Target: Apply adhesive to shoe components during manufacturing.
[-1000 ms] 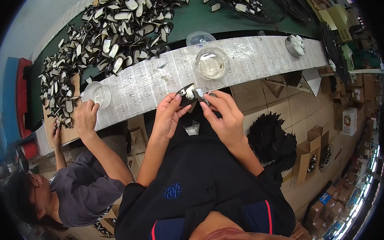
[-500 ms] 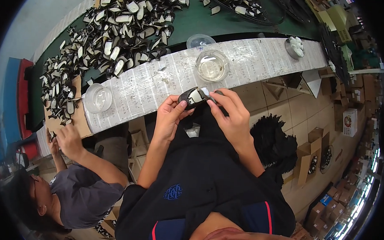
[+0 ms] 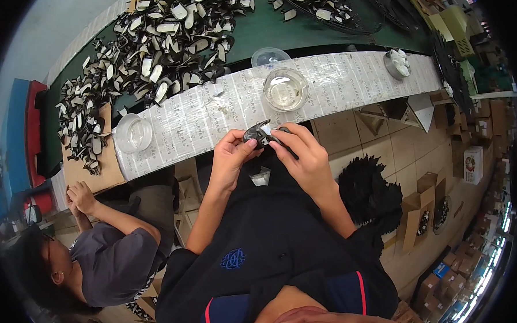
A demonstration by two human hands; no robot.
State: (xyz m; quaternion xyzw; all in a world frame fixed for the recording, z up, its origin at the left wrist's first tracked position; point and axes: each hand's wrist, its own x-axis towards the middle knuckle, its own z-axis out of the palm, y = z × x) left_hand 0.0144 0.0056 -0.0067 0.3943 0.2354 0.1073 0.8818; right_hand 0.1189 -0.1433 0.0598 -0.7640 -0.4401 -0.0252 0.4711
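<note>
Both my hands are closed on one small black piece with a pale inner face (image 3: 253,133), which looks like a shoe part. I hold it just off the table's near edge, in front of my chest. My left hand (image 3: 231,155) grips its left end, thumb on top. My right hand (image 3: 302,157) pinches the right end, where a dark flap and a small white patch show between the fingers. The fingers partly cover the piece, so its full shape is hidden. Just beyond, on the table, stands a round clear dish of liquid (image 3: 286,102).
A paper-covered strip (image 3: 214,114) edges the green table. Many similar pieces (image 3: 159,47) lie heaped at the far left. A clear tub (image 3: 134,134) and a metal tin of white material (image 3: 397,65) stand on the strip. At left sits a co-worker (image 3: 116,247), hands together by the cardboard.
The piece has turned in my hands, and less of its pale face shows. My right hand has shifted slightly left and down. The co-worker's hands have drawn back from the heap.
</note>
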